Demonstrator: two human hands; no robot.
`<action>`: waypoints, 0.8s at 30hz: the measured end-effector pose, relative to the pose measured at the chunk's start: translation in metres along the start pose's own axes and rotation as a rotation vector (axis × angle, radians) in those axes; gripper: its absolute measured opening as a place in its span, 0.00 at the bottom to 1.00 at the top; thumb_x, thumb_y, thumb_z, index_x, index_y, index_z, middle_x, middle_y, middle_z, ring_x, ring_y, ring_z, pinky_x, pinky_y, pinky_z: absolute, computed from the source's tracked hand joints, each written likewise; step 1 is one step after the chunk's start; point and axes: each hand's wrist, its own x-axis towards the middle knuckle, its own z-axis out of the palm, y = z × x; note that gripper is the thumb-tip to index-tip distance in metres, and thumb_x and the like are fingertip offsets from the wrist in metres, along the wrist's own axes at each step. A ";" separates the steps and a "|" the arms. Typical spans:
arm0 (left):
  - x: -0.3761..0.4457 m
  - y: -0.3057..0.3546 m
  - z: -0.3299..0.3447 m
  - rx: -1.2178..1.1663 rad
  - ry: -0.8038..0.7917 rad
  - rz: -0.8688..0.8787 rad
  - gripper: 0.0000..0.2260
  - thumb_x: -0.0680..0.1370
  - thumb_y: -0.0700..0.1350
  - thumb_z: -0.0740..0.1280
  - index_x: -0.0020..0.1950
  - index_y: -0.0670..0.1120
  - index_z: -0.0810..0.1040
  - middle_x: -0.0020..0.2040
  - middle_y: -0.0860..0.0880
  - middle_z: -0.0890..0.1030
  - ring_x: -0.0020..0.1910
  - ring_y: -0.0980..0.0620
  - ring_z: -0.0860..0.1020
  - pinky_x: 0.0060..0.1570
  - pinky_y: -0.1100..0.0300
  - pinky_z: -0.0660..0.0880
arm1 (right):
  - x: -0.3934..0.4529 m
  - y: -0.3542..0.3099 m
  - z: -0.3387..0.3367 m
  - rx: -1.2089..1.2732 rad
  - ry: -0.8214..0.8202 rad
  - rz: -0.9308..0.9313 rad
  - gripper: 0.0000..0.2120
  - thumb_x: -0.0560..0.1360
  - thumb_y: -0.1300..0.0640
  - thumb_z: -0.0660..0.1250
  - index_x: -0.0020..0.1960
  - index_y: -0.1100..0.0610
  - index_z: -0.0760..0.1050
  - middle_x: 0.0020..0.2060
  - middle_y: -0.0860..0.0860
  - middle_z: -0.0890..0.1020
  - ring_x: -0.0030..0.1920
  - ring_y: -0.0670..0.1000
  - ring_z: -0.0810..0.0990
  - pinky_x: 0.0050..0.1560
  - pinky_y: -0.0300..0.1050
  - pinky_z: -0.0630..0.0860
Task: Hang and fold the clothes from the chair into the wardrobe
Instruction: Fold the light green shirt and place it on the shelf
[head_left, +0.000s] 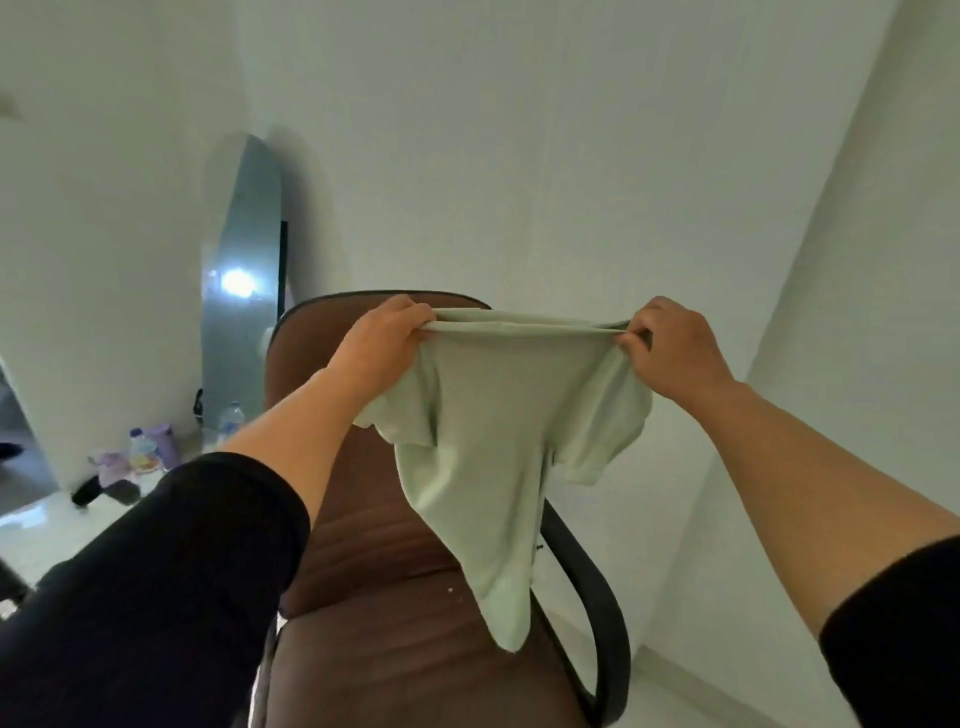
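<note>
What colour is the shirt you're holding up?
The shirt is plain pale green, with no pattern. It shows best in the head view.

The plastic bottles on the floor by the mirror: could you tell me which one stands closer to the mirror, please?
The clear bottle right at the mirror's foot. The other bottle, with a colourful label, stands further left, beside the purple container.

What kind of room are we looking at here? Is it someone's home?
Probably a bedroom or dressing corner in a home. A tall mirror leans against plain white walls, a brown padded chair stands in front, and both hands hold up a pale green T-shirt. Bottles sit on the floor by the mirror.
</note>
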 end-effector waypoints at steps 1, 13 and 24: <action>0.003 0.007 -0.012 0.051 0.014 0.052 0.10 0.80 0.39 0.59 0.57 0.42 0.77 0.54 0.42 0.76 0.51 0.41 0.76 0.51 0.53 0.70 | 0.005 0.002 -0.007 0.018 0.002 0.014 0.07 0.74 0.62 0.66 0.42 0.66 0.77 0.42 0.58 0.77 0.42 0.56 0.75 0.43 0.44 0.66; 0.010 0.058 -0.072 0.212 0.056 -0.030 0.09 0.80 0.40 0.54 0.54 0.48 0.72 0.46 0.48 0.77 0.42 0.46 0.72 0.41 0.54 0.69 | 0.007 0.000 -0.025 0.240 -0.021 0.209 0.06 0.77 0.62 0.60 0.44 0.64 0.73 0.43 0.54 0.72 0.43 0.52 0.69 0.43 0.41 0.61; -0.005 0.062 -0.125 0.573 -0.413 0.084 0.22 0.72 0.65 0.62 0.43 0.46 0.69 0.30 0.52 0.66 0.39 0.47 0.70 0.37 0.56 0.66 | -0.012 -0.009 -0.026 0.191 -0.085 0.322 0.07 0.78 0.61 0.60 0.41 0.61 0.69 0.42 0.56 0.72 0.42 0.54 0.70 0.41 0.44 0.63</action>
